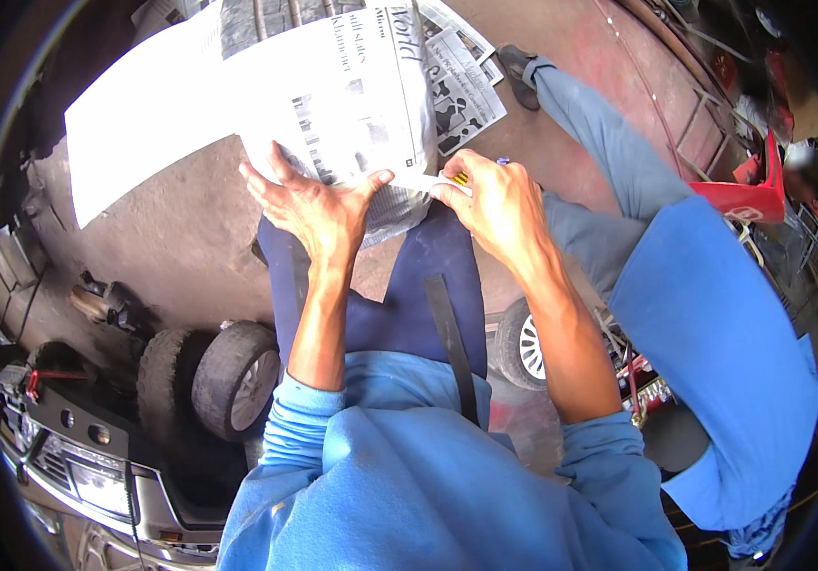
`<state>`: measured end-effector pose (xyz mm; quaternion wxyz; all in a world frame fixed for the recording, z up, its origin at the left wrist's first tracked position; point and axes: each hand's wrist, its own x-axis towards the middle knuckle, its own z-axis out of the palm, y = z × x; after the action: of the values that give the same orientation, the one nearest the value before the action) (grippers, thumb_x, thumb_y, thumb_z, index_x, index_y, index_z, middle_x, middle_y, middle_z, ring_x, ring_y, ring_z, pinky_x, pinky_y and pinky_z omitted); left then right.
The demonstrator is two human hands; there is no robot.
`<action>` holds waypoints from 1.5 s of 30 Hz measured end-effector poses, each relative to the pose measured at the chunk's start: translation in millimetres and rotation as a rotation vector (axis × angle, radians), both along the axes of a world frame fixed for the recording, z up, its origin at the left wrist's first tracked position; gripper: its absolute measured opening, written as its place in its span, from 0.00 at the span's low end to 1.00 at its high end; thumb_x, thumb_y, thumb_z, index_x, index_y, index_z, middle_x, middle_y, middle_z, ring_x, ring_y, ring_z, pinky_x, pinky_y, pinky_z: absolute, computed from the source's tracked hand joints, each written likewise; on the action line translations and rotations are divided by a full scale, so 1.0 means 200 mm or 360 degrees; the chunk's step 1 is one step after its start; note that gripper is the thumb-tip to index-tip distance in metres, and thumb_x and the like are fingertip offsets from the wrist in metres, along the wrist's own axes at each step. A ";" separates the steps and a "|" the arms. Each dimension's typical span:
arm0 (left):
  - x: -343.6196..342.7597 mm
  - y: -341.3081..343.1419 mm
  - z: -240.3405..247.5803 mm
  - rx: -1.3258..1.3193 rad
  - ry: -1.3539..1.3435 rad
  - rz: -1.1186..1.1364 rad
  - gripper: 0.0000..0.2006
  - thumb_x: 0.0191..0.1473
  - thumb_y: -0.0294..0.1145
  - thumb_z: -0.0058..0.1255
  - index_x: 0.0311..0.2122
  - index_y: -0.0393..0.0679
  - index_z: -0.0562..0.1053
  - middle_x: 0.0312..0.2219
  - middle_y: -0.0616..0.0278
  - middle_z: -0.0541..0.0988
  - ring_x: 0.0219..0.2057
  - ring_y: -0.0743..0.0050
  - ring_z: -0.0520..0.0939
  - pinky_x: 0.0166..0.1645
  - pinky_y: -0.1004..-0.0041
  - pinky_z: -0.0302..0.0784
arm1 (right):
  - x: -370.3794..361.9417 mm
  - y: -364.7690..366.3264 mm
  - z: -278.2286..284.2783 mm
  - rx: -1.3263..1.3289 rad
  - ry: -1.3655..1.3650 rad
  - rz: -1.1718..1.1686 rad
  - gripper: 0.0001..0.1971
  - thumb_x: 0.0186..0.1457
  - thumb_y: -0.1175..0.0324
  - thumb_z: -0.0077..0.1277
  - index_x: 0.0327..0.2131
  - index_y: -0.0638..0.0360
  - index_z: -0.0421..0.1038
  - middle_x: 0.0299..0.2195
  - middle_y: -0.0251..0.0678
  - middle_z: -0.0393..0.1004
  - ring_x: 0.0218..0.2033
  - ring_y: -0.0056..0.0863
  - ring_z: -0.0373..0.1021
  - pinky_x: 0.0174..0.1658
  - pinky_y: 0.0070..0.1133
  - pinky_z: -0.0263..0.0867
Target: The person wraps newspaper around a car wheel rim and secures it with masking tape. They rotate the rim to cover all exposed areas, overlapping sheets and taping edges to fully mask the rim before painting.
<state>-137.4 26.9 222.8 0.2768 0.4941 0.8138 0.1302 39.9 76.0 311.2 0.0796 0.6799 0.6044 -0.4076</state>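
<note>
A sheet of newspaper (328,90) covers a bulky object in front of my knees. At its far end a dark grey ribbed surface (271,17) shows, but what the object is stays hidden. My left hand (319,211) lies on the near edge of the paper, fingers spread and thumb stretched to the right. From beside that thumb a white strip that looks like tape (417,181) runs across to my right hand (497,205), which pinches it. Something small, yellow and black, shows between the right fingers, too hidden to name.
More newspaper sheets (466,95) lie on the floor beyond. Close on my right is a person in blue (713,343), one leg stretched forward. Loose wheels (238,381) and a vehicle's front with a headlight (100,485) are at left. A red object (747,198) stands far right.
</note>
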 end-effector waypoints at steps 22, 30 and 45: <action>-0.22 -0.08 -0.10 -0.0072 -0.0555 0.0141 0.63 0.24 0.55 0.72 0.59 0.31 0.45 0.55 0.38 0.54 0.57 0.50 0.59 0.61 0.58 0.54 | 0.23 0.11 -0.51 -0.0471 0.0516 -0.0016 0.19 0.40 0.52 0.62 0.27 0.57 0.72 0.13 0.35 0.71 0.18 0.28 0.69 0.25 0.27 0.62; -0.57 -0.04 -0.25 -0.0842 -0.1865 0.0011 0.46 0.30 0.56 0.69 0.52 0.33 0.66 0.45 0.55 0.72 0.50 0.64 0.69 0.54 0.64 0.63 | 0.27 0.07 -0.59 -0.0439 0.0670 -0.0092 0.23 0.37 0.51 0.63 0.31 0.59 0.75 0.16 0.39 0.72 0.18 0.29 0.70 0.25 0.26 0.63; -0.31 -0.03 0.22 0.0191 -0.0078 -0.0729 0.18 0.38 0.22 0.59 0.39 0.39 0.72 0.35 0.53 0.73 0.37 0.56 0.74 0.43 0.64 0.71 | 0.32 0.08 -0.55 -0.0105 0.0925 -0.0016 0.14 0.40 0.64 0.62 0.30 0.61 0.74 0.24 0.42 0.76 0.27 0.35 0.74 0.32 0.29 0.66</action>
<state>-199.0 21.2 267.0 0.2889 0.6781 0.6644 0.1241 103.2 92.4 202.1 -0.0770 0.5346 0.5849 -0.6051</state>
